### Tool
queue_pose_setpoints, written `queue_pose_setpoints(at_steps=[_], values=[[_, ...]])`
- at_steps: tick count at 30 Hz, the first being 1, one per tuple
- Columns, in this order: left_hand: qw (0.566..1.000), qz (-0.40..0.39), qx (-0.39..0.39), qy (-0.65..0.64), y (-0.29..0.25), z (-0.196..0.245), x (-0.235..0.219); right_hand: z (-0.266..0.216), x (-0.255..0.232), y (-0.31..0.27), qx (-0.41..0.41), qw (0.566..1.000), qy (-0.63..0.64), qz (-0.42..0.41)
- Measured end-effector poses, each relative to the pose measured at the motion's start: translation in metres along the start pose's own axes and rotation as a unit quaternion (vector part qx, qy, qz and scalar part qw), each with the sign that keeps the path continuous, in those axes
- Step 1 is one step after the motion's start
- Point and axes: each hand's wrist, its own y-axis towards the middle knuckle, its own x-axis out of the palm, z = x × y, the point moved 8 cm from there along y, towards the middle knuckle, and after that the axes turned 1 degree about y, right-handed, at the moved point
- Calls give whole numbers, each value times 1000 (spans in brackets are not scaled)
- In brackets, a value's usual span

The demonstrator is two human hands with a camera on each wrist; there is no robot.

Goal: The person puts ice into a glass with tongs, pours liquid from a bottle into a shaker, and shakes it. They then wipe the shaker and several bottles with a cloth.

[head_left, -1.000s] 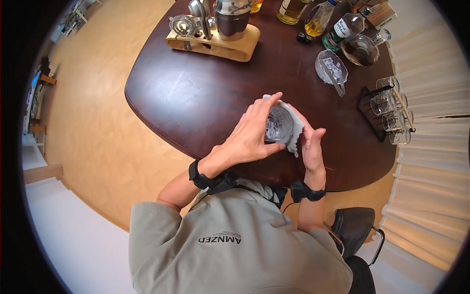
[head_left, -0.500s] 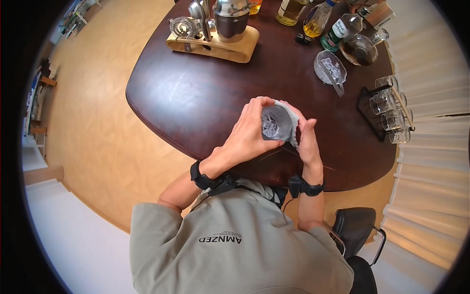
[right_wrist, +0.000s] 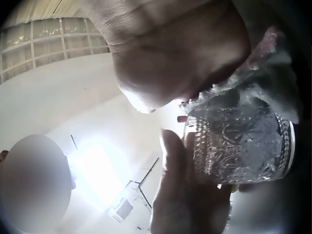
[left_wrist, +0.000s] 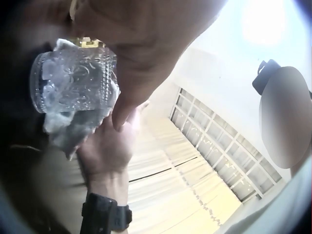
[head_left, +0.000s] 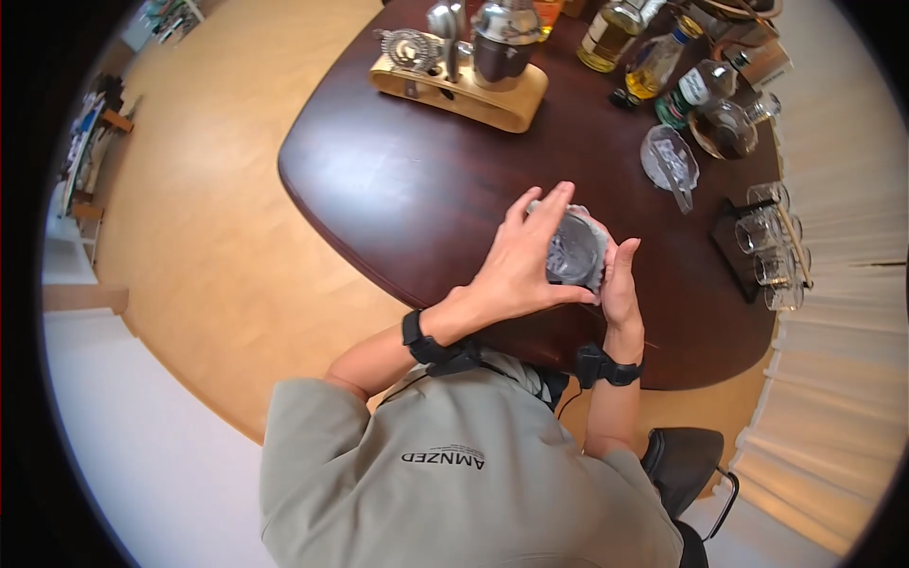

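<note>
A clear embossed glass (head_left: 574, 248) with ice cubes in it is between the two hands, tilted with its mouth towards the head camera. My left hand (head_left: 519, 265) holds it from the left, thumb on the near side and fingers across the far side. A grey-white cloth (left_wrist: 73, 129) lies against the glass's right side and underside. My right hand (head_left: 620, 289) holds the cloth to the glass, its thumb raised away and its other fingers mostly hidden behind glass and cloth. In the right wrist view, the beaded glass (right_wrist: 239, 141) shows from the side.
A glass bowl of ice (head_left: 668, 159) with tongs stands ahead to the right, near several bottles (head_left: 696, 90). A rack of glass mugs (head_left: 772, 248) is at the table's right edge. At the back left, a wooden stand (head_left: 454, 99) holds a shaker (head_left: 505, 43) and bar tools.
The head view has shifted, so the table appears further right and lower. The left fingers have straightened along the glass, which has turned in the hands; the cloth is less visible than at first.
</note>
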Motion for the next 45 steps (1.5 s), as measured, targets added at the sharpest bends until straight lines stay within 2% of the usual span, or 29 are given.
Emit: queue_pose_setpoints(at_steps=[2,3,4,6,8,10,13,16,18,20,22,24,26,27,31,33,36,38,40,42,44,45], values=[[1000,4,-16,20,0,-3,1,29,-9,0,107,994,36,3],[1000,12,-6,22,-1,-3,0,42,-21,-3,112,993,-28,13],[999,21,4,27,-2,-5,-1,43,-24,-7,108,994,-25,0],[1000,26,-3,8,-3,-7,-2,47,-35,-17,104,993,-54,34],[999,12,-29,-11,-5,-7,-1,26,-25,-21,117,992,25,33],[999,10,-32,-9,-4,-7,0,7,-23,-15,79,996,13,42],[999,-3,-45,-16,-1,-5,1,7,-11,-5,65,997,36,19],[999,-10,-42,-6,0,-5,-2,29,-19,-6,100,994,1,45],[1000,12,-12,-16,0,-8,-2,32,-30,-13,99,988,-110,44],[1000,12,-26,-11,-3,-10,-3,22,-23,-12,93,990,-105,16],[1000,22,-1,-20,-1,-9,-2,15,-28,-15,87,994,-28,60],[999,32,19,-23,1,-7,-3,17,-18,-8,77,996,20,43],[999,-3,-38,-17,1,-8,-2,28,-12,-2,71,997,-10,42],[999,-9,-40,-29,1,-9,0,26,-13,-4,83,992,-80,47],[999,-12,-42,-30,0,-8,-1,15,-9,-3,113,987,-108,20],[998,-17,-48,-33,1,-8,-2,-7,9,4,61,997,35,36],[999,-10,-32,-13,1,-7,-2,-4,10,5,46,997,56,25],[999,-1,-34,-28,1,-7,-3,-4,5,-6,45,997,31,47],[998,12,-42,-46,0,-9,-5,-5,-14,-23,88,980,-166,68],[996,3,-66,-63,-2,-11,-5,16,-32,-36,108,978,-167,70],[997,2,-58,-59,-1,-11,-5,18,-26,-41,109,989,-85,51],[997,0,-49,-55,0,-11,-5,16,-26,-41,108,989,-87,57]])
